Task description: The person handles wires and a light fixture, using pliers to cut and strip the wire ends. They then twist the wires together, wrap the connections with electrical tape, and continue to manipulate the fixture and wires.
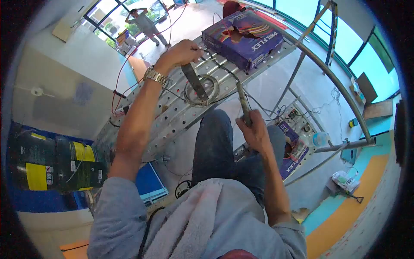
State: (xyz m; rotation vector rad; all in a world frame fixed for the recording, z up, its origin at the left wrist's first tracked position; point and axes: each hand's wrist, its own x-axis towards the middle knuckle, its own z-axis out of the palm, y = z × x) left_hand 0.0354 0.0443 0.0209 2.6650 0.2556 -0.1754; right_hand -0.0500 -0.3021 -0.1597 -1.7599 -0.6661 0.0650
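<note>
a long slim tool (243, 97) is being held in the right hand (255, 131), the fingers being clamped around its near end. its long axis is being pointed forward and slightly left, away from the body, and its far end is being brought close to the near edge of the perforated metal platform (177, 118). the left hand (183, 54) is being held above the platform, farther forward and to the left of the tool's tip, and the two are being kept well apart; the right hand, being wrapped on the tool, is the nearer one. the fingers of the left hand are being curled together, but whether anything is being pinched in them cannot be told.

between the left hand and the tool's tip, a dark cable (226, 70) is being stretched in a slant, forward left to back right; whether it is being touched by the tip cannot be made out. just below the left hand, a dark flat bar (195, 84) is being seen slanted back and to the right, its lower end being laid across a wire ring (217, 88). the ring is being set left of the tool. farther forward, beyond the cable, a purple box (265, 36) is being supported on the platform, its torn top being turned upward
</note>
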